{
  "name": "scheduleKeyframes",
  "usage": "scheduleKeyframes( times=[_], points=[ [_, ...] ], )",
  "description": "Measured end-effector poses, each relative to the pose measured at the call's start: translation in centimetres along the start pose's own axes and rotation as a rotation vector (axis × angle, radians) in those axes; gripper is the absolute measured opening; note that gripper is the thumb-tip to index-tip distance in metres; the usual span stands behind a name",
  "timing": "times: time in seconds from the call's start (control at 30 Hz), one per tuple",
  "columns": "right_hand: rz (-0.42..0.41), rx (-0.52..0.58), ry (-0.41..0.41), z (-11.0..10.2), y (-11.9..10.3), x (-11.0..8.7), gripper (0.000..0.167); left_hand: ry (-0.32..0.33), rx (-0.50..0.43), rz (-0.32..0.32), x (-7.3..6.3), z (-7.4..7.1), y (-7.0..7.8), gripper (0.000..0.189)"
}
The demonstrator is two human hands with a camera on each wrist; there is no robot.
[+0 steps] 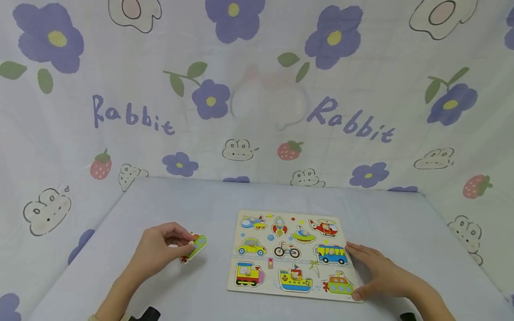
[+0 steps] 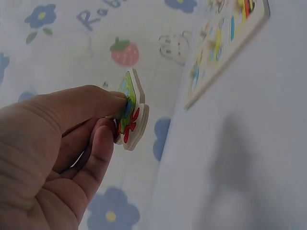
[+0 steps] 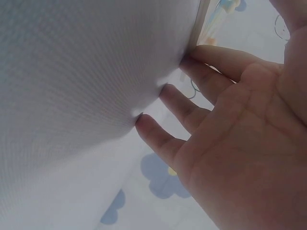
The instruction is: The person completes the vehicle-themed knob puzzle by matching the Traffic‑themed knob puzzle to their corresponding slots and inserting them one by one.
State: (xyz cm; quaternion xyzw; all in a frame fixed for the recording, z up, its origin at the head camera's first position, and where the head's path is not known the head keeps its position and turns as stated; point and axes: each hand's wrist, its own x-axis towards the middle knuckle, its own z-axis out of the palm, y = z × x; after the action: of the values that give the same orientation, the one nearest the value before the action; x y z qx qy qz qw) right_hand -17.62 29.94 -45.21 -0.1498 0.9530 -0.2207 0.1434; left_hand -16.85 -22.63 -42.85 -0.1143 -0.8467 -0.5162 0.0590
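My left hand [image 1: 160, 247] pinches a green submarine puzzle piece [image 1: 199, 244] between thumb and fingers, to the left of the puzzle board. In the left wrist view, the submarine piece [image 2: 137, 103] is seen edge-on, tilted, with its red propeller towards me. The wooden board [image 1: 271, 281] lies flat, bearing vehicle pictures. A matching submarine picture [image 1: 339, 284] without a knob is at its lower right. Beside the board's right edge is my right hand [image 1: 383, 274], its fingers extended and its thumb at the lower right corner. Its fingertips [image 3: 146, 120] touch the white surface.
Knobbed pieces sit in the board, among them a train [image 1: 248, 276], a boat [image 1: 295, 283] and a bus [image 1: 331, 255]. White cloth covers the table [image 1: 192, 200]. Behind it hangs a curtain [image 1: 257, 165] printed with flowers and rabbits.
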Motion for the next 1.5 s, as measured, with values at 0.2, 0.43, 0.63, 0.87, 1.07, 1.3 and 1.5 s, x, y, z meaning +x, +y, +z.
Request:
scheduleKeyframes(
  times=[0.2,0.43,0.63,0.87,1.07,1.3,1.5],
  points=[
    [-0.001,0.003,-0.001,-0.1,0.0,0.1,0.119,-0.07,0.037,0.076,1.3,3.5,2.1,0.018],
    [0.004,0.009,-0.004,-0.1,-0.1,0.0,0.119,-0.216,0.021,0.198,2.9,8.2,4.0,0.018],
    [-0.012,0.005,-0.003,-0.3,-0.1,-0.2,0.118,-0.331,-0.032,0.267,3.9,12.8,5.5,0.017],
    [-0.023,-0.018,-0.006,-0.4,0.1,-0.2,0.118,-0.404,-0.117,0.298,4.3,16.7,7.3,0.015],
    [-0.049,-0.018,-0.009,-0.4,0.2,-0.4,0.118,-0.425,-0.121,0.308,4.4,18.7,8.7,0.013],
    [-0.071,-0.002,-0.018,-0.7,0.5,-0.7,0.118,-0.465,-0.089,0.325,4.5,21.3,9.2,0.014],
    [-0.14,0.017,0.002,-0.8,0.6,-1.0,0.116,-0.506,-0.009,0.398,4.2,23.3,9.7,0.015]
  ],
)
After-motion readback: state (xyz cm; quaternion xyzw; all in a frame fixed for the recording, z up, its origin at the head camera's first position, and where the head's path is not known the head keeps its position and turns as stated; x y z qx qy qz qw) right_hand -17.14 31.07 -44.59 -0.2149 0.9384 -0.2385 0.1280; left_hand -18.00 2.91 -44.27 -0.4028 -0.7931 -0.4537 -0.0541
